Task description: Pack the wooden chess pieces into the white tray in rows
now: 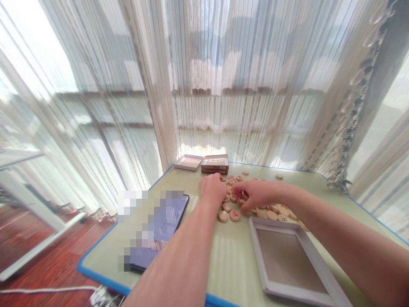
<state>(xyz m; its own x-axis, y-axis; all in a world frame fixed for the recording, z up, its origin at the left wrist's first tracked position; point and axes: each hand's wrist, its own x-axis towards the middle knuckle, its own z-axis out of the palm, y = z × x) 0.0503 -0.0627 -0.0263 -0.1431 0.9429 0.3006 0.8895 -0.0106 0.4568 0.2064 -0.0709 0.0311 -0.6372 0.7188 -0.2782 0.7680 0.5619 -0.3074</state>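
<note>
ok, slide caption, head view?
Left hand and right hand at round pieces on a green table, near a tray.

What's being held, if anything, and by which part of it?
Can't be told. The left grip has its fingertips hidden; the right grip is among the round pieces, thumb apart from fingers, no piece clearly pinched.

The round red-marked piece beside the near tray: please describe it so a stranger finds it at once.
On the green table, find the near tray. Just left of its far-left corner lies the round piece; its red character sets it apart from the plain pieces beside it.
</note>
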